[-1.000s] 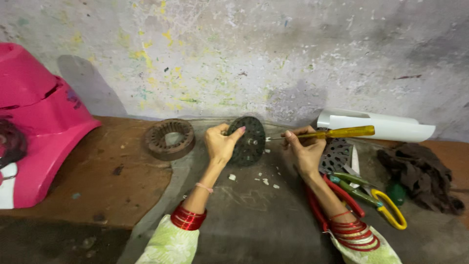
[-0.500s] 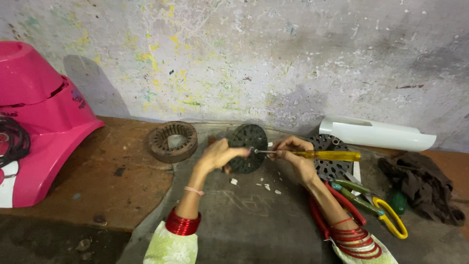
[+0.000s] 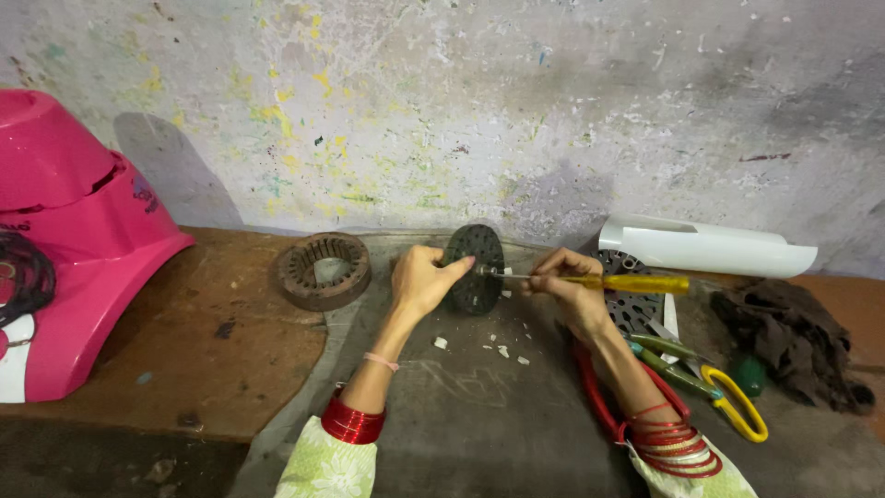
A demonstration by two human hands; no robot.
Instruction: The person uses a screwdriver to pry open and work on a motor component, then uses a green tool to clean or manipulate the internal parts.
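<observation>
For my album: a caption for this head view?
Left hand steadies a dark round disc upright while right hand pokes it with a yellow-handled screwdriver.

A pink housing (image 3: 64, 267) stands at the counter's (image 3: 230, 341) left edge; a rusty ring (image 3: 324, 269), white tube (image 3: 705, 247), brown rag (image 3: 793, 337) and yellow-handled scissors (image 3: 728, 401) lie rightward.

Left hand (image 3: 421, 281) fingers curled, gripping; right hand (image 3: 562, 281) fingers pinched shut, forearms extended.

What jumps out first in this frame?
Dead centre, the left hand holds a dark perforated disc on edge while the right hand points a yellow-handled screwdriver at it. At far left sits a bright pink appliance housing, and a ringed metal stator lies just left of the hands.
</observation>
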